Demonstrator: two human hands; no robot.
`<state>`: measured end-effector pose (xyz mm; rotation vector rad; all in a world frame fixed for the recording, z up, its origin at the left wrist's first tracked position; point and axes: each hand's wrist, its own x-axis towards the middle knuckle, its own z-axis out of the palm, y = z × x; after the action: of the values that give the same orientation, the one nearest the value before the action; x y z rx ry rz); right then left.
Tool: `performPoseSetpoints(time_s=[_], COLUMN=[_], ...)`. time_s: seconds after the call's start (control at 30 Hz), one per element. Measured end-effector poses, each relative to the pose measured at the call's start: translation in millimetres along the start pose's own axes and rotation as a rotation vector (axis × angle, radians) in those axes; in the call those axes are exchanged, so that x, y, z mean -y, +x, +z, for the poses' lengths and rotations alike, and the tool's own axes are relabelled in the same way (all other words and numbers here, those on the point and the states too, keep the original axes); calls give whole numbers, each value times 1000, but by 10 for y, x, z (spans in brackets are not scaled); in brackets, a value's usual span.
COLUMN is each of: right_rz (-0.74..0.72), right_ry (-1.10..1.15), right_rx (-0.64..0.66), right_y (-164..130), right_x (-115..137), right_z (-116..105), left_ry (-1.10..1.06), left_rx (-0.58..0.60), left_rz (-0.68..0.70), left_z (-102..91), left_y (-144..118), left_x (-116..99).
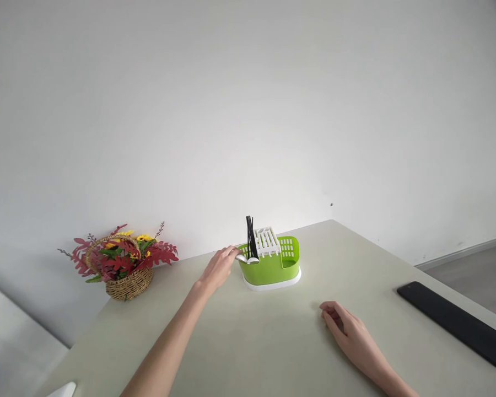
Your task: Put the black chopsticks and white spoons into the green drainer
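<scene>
the oval green plastic caddy with slotted walls and a white base [271,275] stands near the far edge of the pale table [248,342], slim black sticks [250,237] upright at its left end. i have the left hand [221,266] there, fingers at a small white spoon-like piece [241,258]; whether they clamp it, i cannot tell. my right hand [347,330] curls loosely, thumb and fingers slightly apart, nearer the right edge.
</scene>
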<state>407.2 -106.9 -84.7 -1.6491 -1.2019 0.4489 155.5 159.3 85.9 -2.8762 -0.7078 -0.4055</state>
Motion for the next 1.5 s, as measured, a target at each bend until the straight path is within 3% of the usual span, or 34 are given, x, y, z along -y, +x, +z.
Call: performPoseSetpoints(time_s=[0.23,0.37,0.47,0.57,0.7,0.77,0.9,1.07,1.2,1.5], right_rz=[-3,-5,-20,-82,-296,-362,-300,-185,-137,-45], right_ry=[-15,-53,-100,-198,-401,-492,-659,-762,-808,-878], right_rx=[3,20,23,-44,-185,-237,-228,-188,-184,-186], right_y=[-2,-7,-25,6,260,463,827,1015,1096,1433], right_x=[-50,-86,-96,-50,132,238,349,271,139,-379], right_z=[11,16,40,120,329,461,689,759,653,131], left_ry=[-155,-178,-163,-143,-114,-140,-285,-605,-750,-762], left_rx=[-175,-275,-284,-289,-327,-333,-365,-481,-515,-494], left_rz=[-161,-345,-445,-544,-618,-576,-553,-657,-703,-673], left_z=[208,508,806,1138,1519,1617,1584,1381,1292,1231], left_y=[-204,-481,-760,-1003,-1122,-1115,-1118,-1200,-1221,-1192], left_x=[147,275,277,107,-370,-611,-846,-808,-799,-871])
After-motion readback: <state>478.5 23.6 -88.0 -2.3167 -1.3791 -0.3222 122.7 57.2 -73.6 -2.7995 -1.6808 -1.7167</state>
